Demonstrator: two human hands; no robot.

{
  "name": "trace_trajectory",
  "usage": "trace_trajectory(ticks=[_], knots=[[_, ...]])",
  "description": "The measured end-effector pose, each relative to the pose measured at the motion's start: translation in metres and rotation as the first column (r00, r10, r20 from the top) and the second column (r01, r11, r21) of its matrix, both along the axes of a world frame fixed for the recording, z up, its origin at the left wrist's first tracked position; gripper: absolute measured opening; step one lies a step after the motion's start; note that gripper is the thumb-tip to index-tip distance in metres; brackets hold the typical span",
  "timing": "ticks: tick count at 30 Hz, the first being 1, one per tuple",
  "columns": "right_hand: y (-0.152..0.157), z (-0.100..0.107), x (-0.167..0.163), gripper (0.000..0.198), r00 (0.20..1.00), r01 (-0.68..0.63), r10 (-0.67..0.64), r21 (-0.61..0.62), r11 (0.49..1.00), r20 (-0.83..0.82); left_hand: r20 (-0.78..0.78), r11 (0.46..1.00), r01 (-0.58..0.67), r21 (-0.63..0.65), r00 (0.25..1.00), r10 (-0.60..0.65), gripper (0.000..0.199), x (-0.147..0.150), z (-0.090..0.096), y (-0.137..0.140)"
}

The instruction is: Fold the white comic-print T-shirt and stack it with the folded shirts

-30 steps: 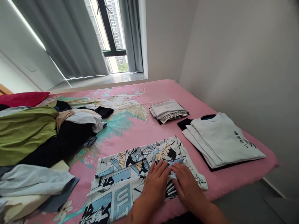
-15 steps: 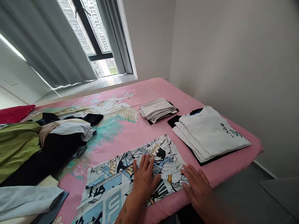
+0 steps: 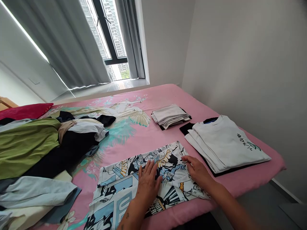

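Note:
A white garment with a blue, black and yellow comic print (image 3: 171, 188) lies folded lengthwise on the bed's near edge. Flat on its middle rests my left hand (image 3: 148, 182), open, with the fingers spread. At the garment's right edge is my right hand (image 3: 198, 171), its fingers bent and the thumb close to the index finger, pinching the cloth there. The lower left part of the garment runs out of view below my left forearm.
Folded white T-shirts (image 3: 224, 143) are stacked on the right, beside a smaller pile of folded light cloths (image 3: 170, 115). Loose clothes, among them a green one (image 3: 31, 143), heap up on the left. A pink patterned sheet (image 3: 141, 140) covers the bed. A red cushion (image 3: 28, 110) lies far left.
My right hand has moved up along the garment's right edge, from lying flat with fingers out to pinching the cloth. My left hand stays on the garment. The view has shifted slightly left.

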State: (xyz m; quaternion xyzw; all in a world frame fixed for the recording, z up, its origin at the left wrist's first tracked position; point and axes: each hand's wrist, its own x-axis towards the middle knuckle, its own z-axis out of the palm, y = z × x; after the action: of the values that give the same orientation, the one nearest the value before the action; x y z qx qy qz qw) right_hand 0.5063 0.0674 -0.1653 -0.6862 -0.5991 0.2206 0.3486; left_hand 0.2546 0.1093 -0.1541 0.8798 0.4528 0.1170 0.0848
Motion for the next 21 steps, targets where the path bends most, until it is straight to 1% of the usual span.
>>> trace_trajectory(ticks=[3,5,10,13,14,15,17,18,19,21], knots=[[0.005,0.001,0.001,0.031,0.996,-0.02,0.016,-0.048,0.999,-0.083,0.007,0.999,-0.01,-0.041,1.0,0.01,0.042,0.022,0.004,0.013],[0.007,0.002,0.001,0.031,0.992,-0.019,0.01,-0.066,0.998,-0.13,0.008,0.998,-0.038,-0.055,0.999,0.038,0.042,0.038,0.005,0.024],[0.008,0.004,0.003,0.029,0.966,-0.03,0.006,-0.092,0.995,-0.259,-0.003,0.98,-0.194,-0.044,0.981,0.194,0.043,0.069,0.005,0.056],[0.009,0.004,0.007,0.029,0.956,-0.044,0.01,-0.108,0.993,-0.293,0.007,0.969,-0.241,-0.06,0.97,0.242,0.025,0.074,0.011,0.063],[0.009,0.005,0.008,0.03,0.954,-0.047,0.01,-0.117,0.992,-0.3,0.036,0.973,-0.22,-0.068,0.974,0.223,0.018,0.073,0.015,0.06],[0.01,0.005,0.01,0.03,0.952,-0.05,0.009,-0.126,0.991,-0.306,0.088,0.983,-0.17,-0.073,0.98,0.176,0.012,0.071,0.02,0.054],[0.011,0.008,0.013,0.032,0.949,-0.058,0.011,-0.142,0.988,-0.314,0.242,0.998,0.003,-0.066,0.97,0.013,0.005,0.061,0.03,0.033],[0.012,0.009,0.014,0.032,0.95,-0.066,0.015,-0.155,0.986,-0.312,0.336,0.993,0.115,-0.038,0.937,-0.096,0.003,0.054,0.034,0.02],[0.012,0.01,0.015,0.033,0.953,-0.078,0.023,-0.168,0.983,-0.304,0.407,0.977,0.215,0.006,0.891,-0.199,0.002,0.046,0.038,0.005],[0.012,0.011,0.016,0.034,0.967,-0.108,0.065,-0.166,0.98,-0.245,0.497,0.922,0.369,0.116,0.782,-0.376,0.006,0.028,0.043,-0.026]])
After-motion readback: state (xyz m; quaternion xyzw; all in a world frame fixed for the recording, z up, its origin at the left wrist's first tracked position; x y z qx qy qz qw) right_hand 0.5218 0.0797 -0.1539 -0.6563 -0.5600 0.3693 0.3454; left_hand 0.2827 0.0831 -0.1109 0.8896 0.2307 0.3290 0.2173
